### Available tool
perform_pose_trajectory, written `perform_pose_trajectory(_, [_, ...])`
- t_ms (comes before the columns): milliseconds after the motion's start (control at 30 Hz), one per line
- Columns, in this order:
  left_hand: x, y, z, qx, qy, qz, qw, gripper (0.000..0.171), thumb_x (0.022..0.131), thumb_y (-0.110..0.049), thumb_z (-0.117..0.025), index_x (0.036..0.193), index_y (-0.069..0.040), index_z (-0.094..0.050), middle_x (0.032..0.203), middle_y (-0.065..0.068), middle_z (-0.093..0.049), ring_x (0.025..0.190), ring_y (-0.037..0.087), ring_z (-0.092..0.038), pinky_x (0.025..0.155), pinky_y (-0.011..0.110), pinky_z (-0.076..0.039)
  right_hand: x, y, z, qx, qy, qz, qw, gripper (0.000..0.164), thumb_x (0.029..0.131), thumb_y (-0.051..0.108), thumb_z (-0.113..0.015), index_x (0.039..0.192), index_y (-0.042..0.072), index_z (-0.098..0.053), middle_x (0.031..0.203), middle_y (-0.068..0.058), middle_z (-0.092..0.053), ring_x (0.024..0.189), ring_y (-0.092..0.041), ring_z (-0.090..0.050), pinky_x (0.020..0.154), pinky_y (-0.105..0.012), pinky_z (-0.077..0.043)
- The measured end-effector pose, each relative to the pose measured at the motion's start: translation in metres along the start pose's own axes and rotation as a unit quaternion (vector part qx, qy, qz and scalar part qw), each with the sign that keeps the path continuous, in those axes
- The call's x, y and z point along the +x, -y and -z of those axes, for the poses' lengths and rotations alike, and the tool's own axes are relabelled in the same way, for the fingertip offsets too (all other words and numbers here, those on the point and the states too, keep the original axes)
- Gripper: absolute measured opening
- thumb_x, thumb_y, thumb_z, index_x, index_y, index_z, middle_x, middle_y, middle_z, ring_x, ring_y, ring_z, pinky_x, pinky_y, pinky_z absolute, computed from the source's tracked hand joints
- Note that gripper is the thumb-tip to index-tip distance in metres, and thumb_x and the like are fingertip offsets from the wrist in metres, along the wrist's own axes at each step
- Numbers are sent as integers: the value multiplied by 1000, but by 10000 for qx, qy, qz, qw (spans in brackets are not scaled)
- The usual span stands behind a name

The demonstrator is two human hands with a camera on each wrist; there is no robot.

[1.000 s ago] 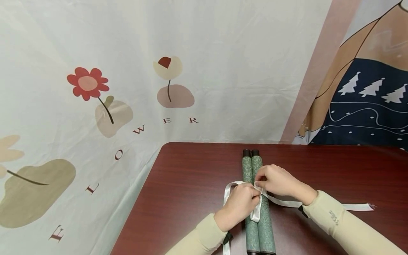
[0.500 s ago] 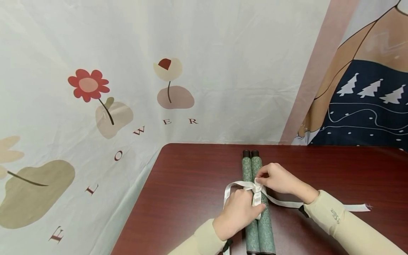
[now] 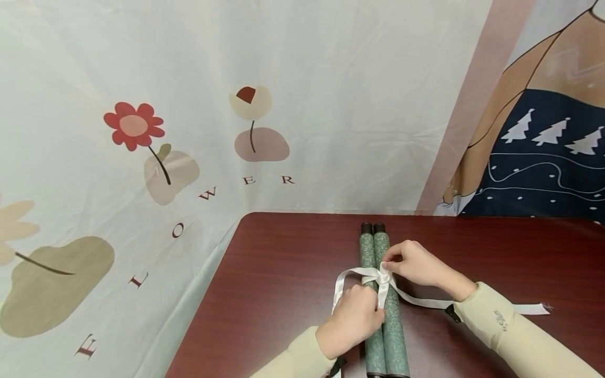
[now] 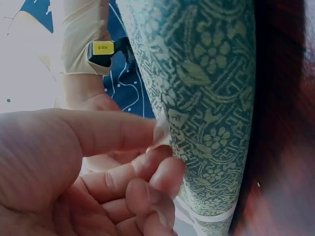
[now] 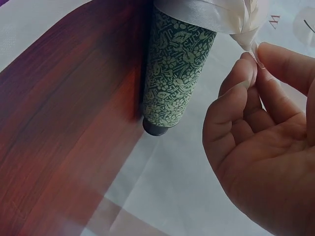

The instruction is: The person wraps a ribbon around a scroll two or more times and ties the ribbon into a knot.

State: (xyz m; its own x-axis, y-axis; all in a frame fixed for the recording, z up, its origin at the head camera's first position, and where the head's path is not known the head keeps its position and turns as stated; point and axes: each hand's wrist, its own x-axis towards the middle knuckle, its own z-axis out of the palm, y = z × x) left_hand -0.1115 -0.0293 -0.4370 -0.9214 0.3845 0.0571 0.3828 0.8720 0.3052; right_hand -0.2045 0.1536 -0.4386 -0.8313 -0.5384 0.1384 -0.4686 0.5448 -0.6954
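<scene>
Two green patterned scrolls (image 3: 394, 336) with dark end knobs lie side by side on the table, with a white satin ribbon (image 3: 384, 279) knotted around them in a bow. In the head view my left hand (image 3: 355, 319) is at the near side of the knot. Its thumb and fingers pinch a bit of white ribbon (image 4: 163, 129), as the left wrist view shows. At the far side my right hand (image 3: 415, 262) pinches another piece of the ribbon between thumb and index finger; this pinch (image 5: 256, 51) also shows in the right wrist view.
One ribbon tail (image 3: 531, 308) passes under the right forearm and ends frayed on the reddish-brown table (image 3: 274, 262). The other tail (image 3: 338, 289) curves left, then down behind the left hand. A printed cloth (image 3: 354, 105) hangs along the table's back and left edges.
The left hand has left the knot, lowered toward me and pinched the ribbon on the near side, so the bow now shows. The right hand has shifted slightly up with its ribbon piece.
</scene>
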Motion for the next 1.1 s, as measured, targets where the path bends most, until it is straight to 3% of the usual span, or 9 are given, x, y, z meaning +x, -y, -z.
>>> perform_pose_trajectory(200, [-1, 3, 4, -309, 27, -47, 9995, 42, 67, -9, -65, 42, -20, -33, 42, -12, -24, 40, 4, -25, 33, 20, -25, -3, -5, 5, 166, -163, -229, 9995, 8, 85, 15, -67, 79, 20, -71, 74, 7, -66, 61, -10, -49, 54, -27, -44])
perform_pose_trajectory(433, [-1, 12, 13, -618, -123, -310, 9975, 29, 63, -3, -66, 50, -20, -47, 46, -13, -40, 44, 3, -37, 37, 17, -30, -7, -12, 12, 377, -287, -293, 9984, 6, 87, 16, -67, 82, 15, -70, 74, -2, -66, 64, -13, -53, 56, -30, -47])
perform_pose_trajectory(800, [-1, 21, 15, -1013, 3, -248, 9945, 22, 66, -1, -65, 56, -18, -56, 47, -12, -38, 47, 5, -36, 40, 16, -31, -14, -22, 21, 575, -503, -398, 9963, 4, 86, 13, -67, 85, 15, -70, 74, -6, -66, 61, -14, -54, 52, -29, -49])
perform_pose_trajectory(967, [-4, 26, 15, -1105, 13, -248, 9936, 23, 67, 0, -64, 57, -18, -56, 46, -12, -33, 43, 3, -29, 38, 15, -26, -16, -22, 24, 630, -532, -424, 9957, 4, 87, 16, -67, 85, 14, -70, 72, -6, -65, 59, -14, -54, 49, -28, -47])
perform_pose_trajectory(1100, [-5, 30, 15, -1146, 19, -209, 9932, 17, 69, 0, -64, 62, -16, -64, 46, -13, -39, 42, 2, -33, 39, 14, -30, -18, -23, 25, 628, -565, -460, 9954, 5, 86, 18, -67, 84, 14, -70, 72, -8, -65, 58, -15, -54, 47, -26, -45])
